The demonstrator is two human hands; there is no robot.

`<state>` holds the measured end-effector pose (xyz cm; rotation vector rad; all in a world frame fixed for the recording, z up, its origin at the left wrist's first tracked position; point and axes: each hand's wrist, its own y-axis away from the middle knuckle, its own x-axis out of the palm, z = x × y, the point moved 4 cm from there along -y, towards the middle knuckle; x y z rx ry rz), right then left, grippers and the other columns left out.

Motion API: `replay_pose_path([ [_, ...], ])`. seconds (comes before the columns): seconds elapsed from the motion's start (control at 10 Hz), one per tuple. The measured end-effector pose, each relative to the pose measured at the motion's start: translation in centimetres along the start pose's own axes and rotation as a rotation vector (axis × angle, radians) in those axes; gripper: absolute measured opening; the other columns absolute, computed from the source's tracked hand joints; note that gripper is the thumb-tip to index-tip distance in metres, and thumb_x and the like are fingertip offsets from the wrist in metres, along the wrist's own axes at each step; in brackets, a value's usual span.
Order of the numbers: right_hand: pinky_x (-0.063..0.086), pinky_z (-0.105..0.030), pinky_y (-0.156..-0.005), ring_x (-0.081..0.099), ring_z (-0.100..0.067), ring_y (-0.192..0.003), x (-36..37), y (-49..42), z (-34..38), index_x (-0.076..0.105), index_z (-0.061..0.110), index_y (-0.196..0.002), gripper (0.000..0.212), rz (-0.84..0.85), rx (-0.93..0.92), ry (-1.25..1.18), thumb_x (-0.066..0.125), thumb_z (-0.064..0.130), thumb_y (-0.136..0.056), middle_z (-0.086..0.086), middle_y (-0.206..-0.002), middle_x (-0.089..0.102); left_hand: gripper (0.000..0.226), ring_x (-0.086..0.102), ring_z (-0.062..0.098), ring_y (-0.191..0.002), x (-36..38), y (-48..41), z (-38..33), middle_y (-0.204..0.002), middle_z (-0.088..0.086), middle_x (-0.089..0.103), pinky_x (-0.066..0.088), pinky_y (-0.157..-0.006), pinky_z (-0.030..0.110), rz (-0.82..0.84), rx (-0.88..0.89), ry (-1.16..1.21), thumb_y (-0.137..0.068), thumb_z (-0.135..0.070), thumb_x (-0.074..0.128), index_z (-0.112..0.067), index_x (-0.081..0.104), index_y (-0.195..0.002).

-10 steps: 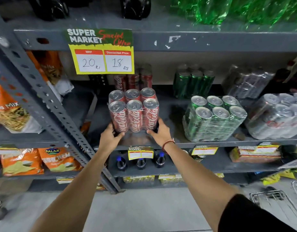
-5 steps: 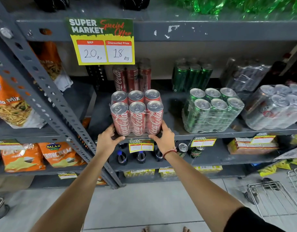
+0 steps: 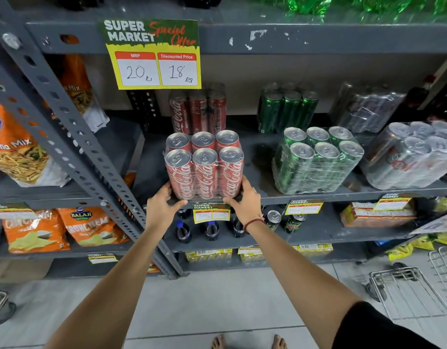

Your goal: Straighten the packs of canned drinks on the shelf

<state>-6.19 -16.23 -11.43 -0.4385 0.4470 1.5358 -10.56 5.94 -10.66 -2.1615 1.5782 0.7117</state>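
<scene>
A shrink-wrapped pack of red cola cans (image 3: 205,167) stands upright at the front edge of the grey metal shelf (image 3: 343,192). My left hand (image 3: 162,205) grips its lower left corner and my right hand (image 3: 245,201) grips its lower right corner. Behind it stands a second red pack (image 3: 197,112). To the right, a green can pack (image 3: 318,159) sits skewed and tilted, with another green pack (image 3: 288,109) behind it. A silver can pack (image 3: 416,154) leans at the far right, in front of a dark wrapped pack (image 3: 366,109).
A perforated grey upright (image 3: 74,137) slants past on the left, with orange snack bags (image 3: 16,147) beyond it. A yellow price sign (image 3: 154,56) hangs from the shelf above. Bottles and loose cans (image 3: 274,219) stand on the shelf below. A wire basket (image 3: 413,285) rests on the floor at right.
The red pack has slid toward the shelf's front edge with both hands on it. The view has tilted down, and my bare feet now show.
</scene>
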Motion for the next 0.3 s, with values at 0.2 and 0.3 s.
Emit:
replay_pose_path([
  [0.2, 0.044, -0.035, -0.091, 0.057, -0.033, -0.109, -1.2, -1.4, 2.3, 0.053, 0.004, -0.118, 0.048, 0.091, -0.058, 0.149, 0.073, 0.019, -0.077, -0.019, -0.115, 0.063, 0.047, 0.061, 0.029, -0.110, 0.1, -0.3, -2.3, -0.118, 0.015, 0.067, 0.042, -0.084, 0.025, -0.059, -0.031, -0.045, -0.080, -0.013, 0.070, -0.003, 0.054, -0.124],
  [0.3, 0.050, -0.033, -0.085, 0.063, -0.031, -0.094, -4.0, -1.0, 3.3, 0.064, 0.005, -0.100, 0.027, 0.026, -0.129, 0.232, 0.069, 0.022, -0.080, -0.018, -0.105, 0.066, 0.030, 0.062, 0.035, -0.090, 0.6, 0.7, -2.9, -0.092, 0.018, 0.066, 0.041, -0.065, 0.031, -0.009, -0.225, -0.184, -0.083, -0.025, 0.067, 0.001, 0.059, -0.096],
])
